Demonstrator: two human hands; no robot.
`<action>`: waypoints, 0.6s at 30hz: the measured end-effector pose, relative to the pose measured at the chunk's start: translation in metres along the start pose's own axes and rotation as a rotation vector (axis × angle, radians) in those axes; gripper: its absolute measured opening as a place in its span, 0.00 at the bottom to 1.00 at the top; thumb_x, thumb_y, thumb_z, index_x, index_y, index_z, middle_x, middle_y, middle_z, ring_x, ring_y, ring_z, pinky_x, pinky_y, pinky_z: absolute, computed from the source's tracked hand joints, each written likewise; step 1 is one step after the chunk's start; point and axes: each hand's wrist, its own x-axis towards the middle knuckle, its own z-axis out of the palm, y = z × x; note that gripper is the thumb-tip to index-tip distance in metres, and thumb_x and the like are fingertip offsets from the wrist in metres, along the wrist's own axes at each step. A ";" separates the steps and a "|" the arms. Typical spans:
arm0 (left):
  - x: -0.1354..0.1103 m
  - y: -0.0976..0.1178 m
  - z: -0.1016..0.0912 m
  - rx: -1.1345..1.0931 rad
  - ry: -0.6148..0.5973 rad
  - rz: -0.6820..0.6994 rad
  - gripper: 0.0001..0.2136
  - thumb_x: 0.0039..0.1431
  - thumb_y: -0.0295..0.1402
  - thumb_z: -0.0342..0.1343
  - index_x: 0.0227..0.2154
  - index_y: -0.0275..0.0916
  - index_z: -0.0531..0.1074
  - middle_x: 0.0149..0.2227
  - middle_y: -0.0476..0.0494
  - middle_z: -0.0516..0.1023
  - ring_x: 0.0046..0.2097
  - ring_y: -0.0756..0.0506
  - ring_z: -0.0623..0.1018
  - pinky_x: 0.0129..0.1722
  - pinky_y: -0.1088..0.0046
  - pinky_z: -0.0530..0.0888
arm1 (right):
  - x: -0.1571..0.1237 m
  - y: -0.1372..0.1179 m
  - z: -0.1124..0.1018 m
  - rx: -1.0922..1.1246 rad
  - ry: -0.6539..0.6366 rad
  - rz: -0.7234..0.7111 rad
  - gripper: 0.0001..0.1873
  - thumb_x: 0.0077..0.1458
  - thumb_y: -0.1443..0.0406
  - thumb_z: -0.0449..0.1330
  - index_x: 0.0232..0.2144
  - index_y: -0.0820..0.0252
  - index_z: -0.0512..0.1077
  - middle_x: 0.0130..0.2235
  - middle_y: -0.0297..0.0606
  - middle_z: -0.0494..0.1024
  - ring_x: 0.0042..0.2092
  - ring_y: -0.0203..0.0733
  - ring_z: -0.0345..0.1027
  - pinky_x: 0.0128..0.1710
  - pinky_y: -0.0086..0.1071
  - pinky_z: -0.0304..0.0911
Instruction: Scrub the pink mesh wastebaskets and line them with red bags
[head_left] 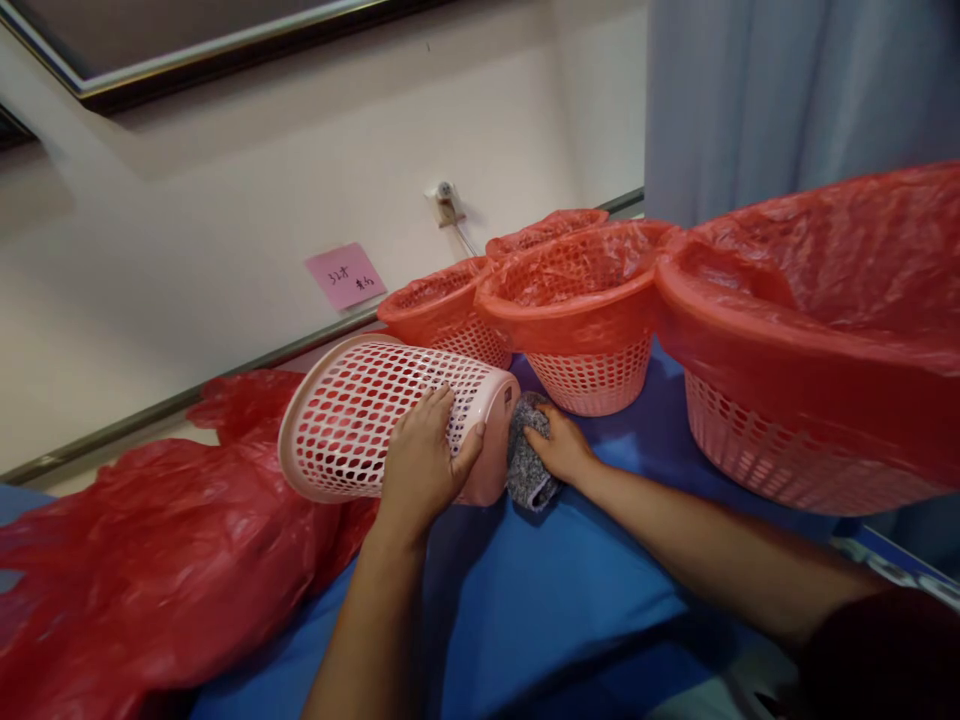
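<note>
A pink perforated plastic wastebasket point(360, 410) lies tilted on its side, its rim toward the left and its solid base toward the right. My left hand point(426, 450) is wrapped over its wall near the base, thumb on the solid band. In my right hand point(559, 447) is a folded grey cloth point(529, 455), pressed against or close beside the basket's bottom. The part of the cloth under my fingers is hidden. Behind the basket, a crumpled red plastic bag point(195, 560) spreads over the left side.
Several baskets lined with red bags stand behind and to the right, among them a middle basket point(589, 370) and a large near basket point(795, 440). Blue cloth point(517, 600) covers the surface beneath. A pink paper note point(345, 276) and a socket point(446, 205) are on the wall.
</note>
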 end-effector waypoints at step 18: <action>0.001 0.000 0.000 -0.012 0.003 -0.007 0.24 0.65 0.44 0.50 0.57 0.32 0.70 0.62 0.29 0.72 0.64 0.33 0.70 0.64 0.49 0.67 | 0.003 0.010 0.005 0.224 0.013 -0.086 0.16 0.53 0.66 0.64 0.46 0.60 0.76 0.42 0.42 0.83 0.43 0.47 0.78 0.47 0.38 0.71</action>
